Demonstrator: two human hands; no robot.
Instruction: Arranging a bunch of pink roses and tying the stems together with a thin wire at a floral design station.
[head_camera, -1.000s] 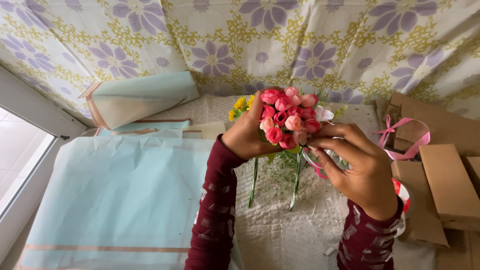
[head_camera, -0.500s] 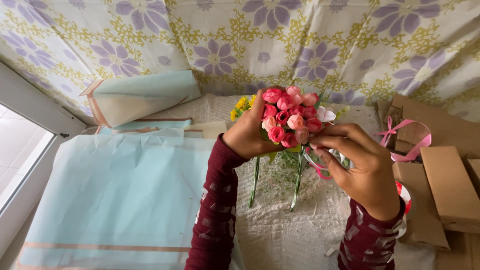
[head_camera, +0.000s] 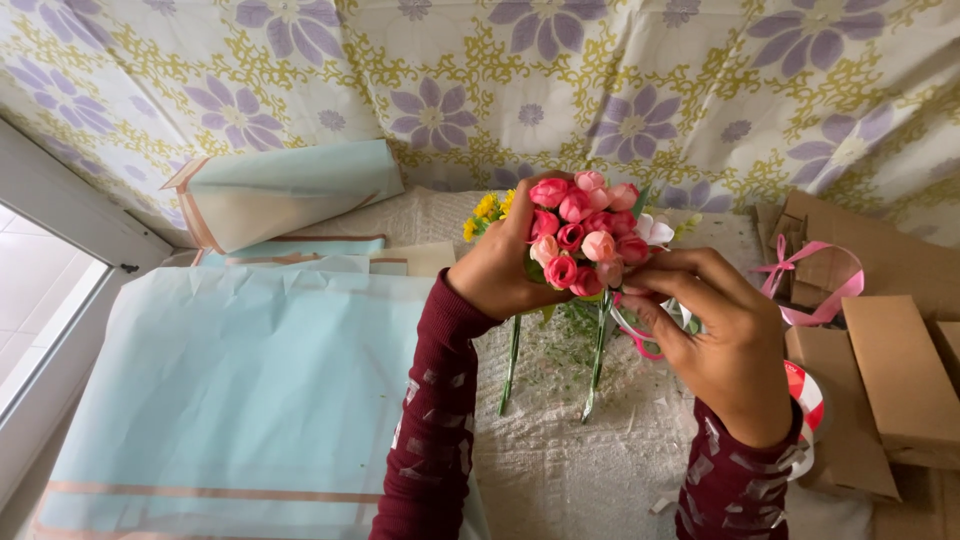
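Above the desk (head_camera: 560, 470), approx. centre, we hold a bunch of pink flowers (head_camera: 585, 232): our left hand (head_camera: 505, 268) is clamped round it just under the blooms, stems hanging down w/ tips near the desk. Our right hand (head_camera: 715, 335) sits just beside, fingers pinched on a pink ribbon (head_camera: 632, 338) by the stems. Pale blue paper (head_camera: 240, 390) lies to the left, cardboard boxes (head_camera: 900, 375) to the right.

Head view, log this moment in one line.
left hand: grips pink rosebud bouquet | right hand: at stems, touching pink ribbon | surface: pale blue wrapping paper
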